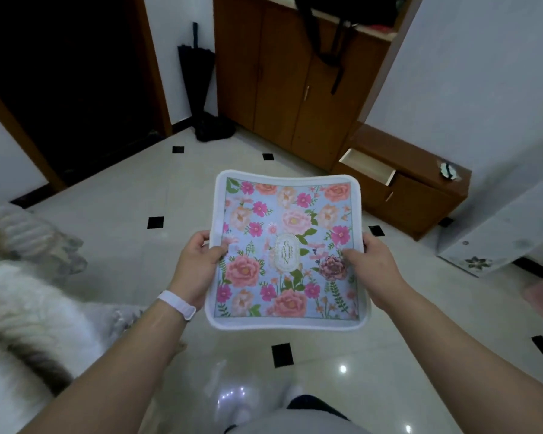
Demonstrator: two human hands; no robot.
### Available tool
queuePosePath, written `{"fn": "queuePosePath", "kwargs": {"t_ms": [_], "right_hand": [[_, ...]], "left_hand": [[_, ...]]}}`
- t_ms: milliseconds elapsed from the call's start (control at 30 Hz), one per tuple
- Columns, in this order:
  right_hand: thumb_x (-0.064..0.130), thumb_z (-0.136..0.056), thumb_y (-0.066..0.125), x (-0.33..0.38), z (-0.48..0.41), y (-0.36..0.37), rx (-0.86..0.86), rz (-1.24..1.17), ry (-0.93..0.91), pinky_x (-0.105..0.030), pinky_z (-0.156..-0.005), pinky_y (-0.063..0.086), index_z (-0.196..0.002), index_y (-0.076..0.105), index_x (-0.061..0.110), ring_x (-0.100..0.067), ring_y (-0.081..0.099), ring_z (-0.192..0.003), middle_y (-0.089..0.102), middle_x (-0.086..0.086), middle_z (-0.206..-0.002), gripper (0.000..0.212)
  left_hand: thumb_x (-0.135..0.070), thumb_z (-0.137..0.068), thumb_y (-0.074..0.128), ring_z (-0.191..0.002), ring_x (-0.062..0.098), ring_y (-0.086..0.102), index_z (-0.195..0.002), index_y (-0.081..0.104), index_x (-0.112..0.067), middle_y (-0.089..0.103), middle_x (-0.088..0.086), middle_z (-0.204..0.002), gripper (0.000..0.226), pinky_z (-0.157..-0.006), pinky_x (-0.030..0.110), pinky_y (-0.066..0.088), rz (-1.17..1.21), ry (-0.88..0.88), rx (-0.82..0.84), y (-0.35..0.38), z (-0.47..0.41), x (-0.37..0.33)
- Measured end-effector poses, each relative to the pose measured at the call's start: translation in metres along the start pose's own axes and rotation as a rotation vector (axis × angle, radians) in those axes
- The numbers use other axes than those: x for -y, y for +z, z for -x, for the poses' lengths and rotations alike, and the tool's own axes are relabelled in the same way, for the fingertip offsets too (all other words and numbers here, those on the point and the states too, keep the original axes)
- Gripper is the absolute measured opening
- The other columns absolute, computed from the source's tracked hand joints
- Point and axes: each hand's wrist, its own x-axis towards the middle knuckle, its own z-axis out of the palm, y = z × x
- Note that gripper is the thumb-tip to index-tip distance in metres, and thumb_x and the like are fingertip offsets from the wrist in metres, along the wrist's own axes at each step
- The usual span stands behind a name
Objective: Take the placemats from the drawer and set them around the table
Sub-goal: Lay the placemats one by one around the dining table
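Glossy tiled floor (107, 245) underfoot, with lamp glare on the tiles. Judged a slip hazard while walking with the downward view partly blocked by the load.

Tall wooden cabinet (279, 89) ahead. To the right, low unit (420, 195) with drawer (369, 166) standing open, pale interior showing. Judged liable to catch a shin or hip in passing.

Blurred furry shape (29, 292) at lower left, near the left forearm; nature not determinable. Judged a trip or nudge risk if an animal.

No tabletop in view. Placement not yet begun; carrying judged the step in hand.

Floral mat (290, 245) held roughly level in mid-air over the floor, well apart from the drawer. White border all round, far edge bowed. Cannot tell whether one mat or a stack. If a stack, lower sheets judged able to slide out, being gripped only at the two side edges. Soft by appearance, so sag at the unsupported near and far ends judged likely.

On the left edge, left hand (195, 264) clamped: thumb on the printed face, fingers under and mostly hidden. On the right edge, right hand (373, 267) pinching likewise, thumb on top. Hands well apart, one at each side of the mat.

Pale wristband (177, 305) on the left wrist.
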Motion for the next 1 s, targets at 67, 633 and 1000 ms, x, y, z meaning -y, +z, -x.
{"fn": "queuePosePath", "kwargs": {"t_ms": [67, 633, 1000], "right_hand": [[0.015, -0.094, 0.058, 0.009, -0.029, 0.013, 0.043, 0.001, 0.001, -0.033, -0.063, 0.058, -0.106, 0.061, 0.023, -0.016, 0.073, -0.081, 0.072, 0.004, -0.096, 0.014], [0.009, -0.091, 0.057, 0.102, -0.338, 0.126, 0.496, 0.084, -0.097, -0.033, -0.064, 0.056, -0.101, 0.062, 0.015, -0.023, 0.071, -0.079, 0.071, -0.005, -0.096, 0.013], [0.013, -0.094, 0.059, 0.176, -0.382, 0.262, 0.804, 0.156, -0.166, -0.045, -0.078, 0.060, -0.107, 0.058, 0.021, -0.026, 0.071, -0.085, 0.069, -0.004, -0.101, 0.016]], "left_hand": [[-0.010, -0.090, 0.063, -0.080, 0.034, 0.072, -0.105, 0.055, -0.012, 0.070, 0.016, -0.097, 0.017, -0.072, 0.051, 0.058, 0.012, -0.001, -0.042, -0.004, -0.019, -0.007], [-0.005, -0.092, 0.060, -0.075, 0.030, 0.071, -0.104, 0.055, -0.006, 0.069, 0.019, -0.097, 0.014, -0.066, 0.042, 0.059, 0.092, 0.018, -0.550, 0.026, -0.207, -0.069], [-0.007, -0.091, 0.062, -0.084, 0.040, 0.071, -0.102, 0.054, -0.007, 0.072, 0.020, -0.097, 0.013, -0.074, 0.054, 0.057, 0.271, 0.035, -0.789, -0.052, -0.241, -0.100]]}}
